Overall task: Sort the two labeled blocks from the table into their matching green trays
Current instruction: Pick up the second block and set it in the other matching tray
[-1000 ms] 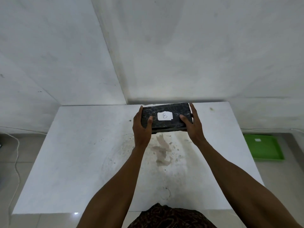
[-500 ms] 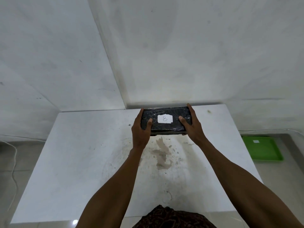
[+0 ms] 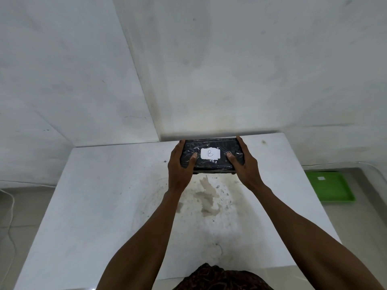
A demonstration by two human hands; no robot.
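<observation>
The white table [image 3: 100,206] carries nothing else I can see, and one green tray [image 3: 329,188] sits on the floor past its right edge. At the tabletop's far edge the black block [image 3: 211,156] (labelled B) is clamped at its ends by the left hand [image 3: 180,164] and right hand [image 3: 245,166], so, I'd guess, only B remains to deliver.

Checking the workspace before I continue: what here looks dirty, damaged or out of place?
Brownish stains and specks mark the white table just below the B block. The block's plastic wrap looks crinkled.
</observation>
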